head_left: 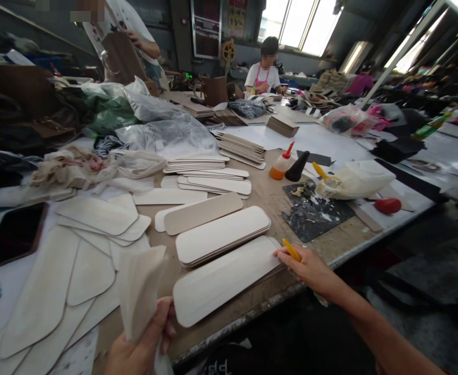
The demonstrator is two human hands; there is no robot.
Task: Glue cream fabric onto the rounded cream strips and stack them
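Note:
My left hand [145, 336], at the bottom left, is closed on a limp cream sheet [139, 289] that stands up from the fingers in a fold. My right hand [309, 268] grips a yellow-handled tool [291, 250]; its working end is mostly hidden under the hand. The right fingertips touch the far right end of a long cream panel [225, 281] with rounded corners, top of a thin stack at the table's front edge. Behind it lies a second stack of similar panels [223, 234]. Wider cream pieces [41, 281] overlap to the left.
A black glue-smeared board [310, 224] lies at right, with a white plastic container [361, 179] tipped beside it. Near it stand an orange bottle [279, 166] and a black cone [297, 166]. A phone [14, 234] lies far left. Two people work across the table.

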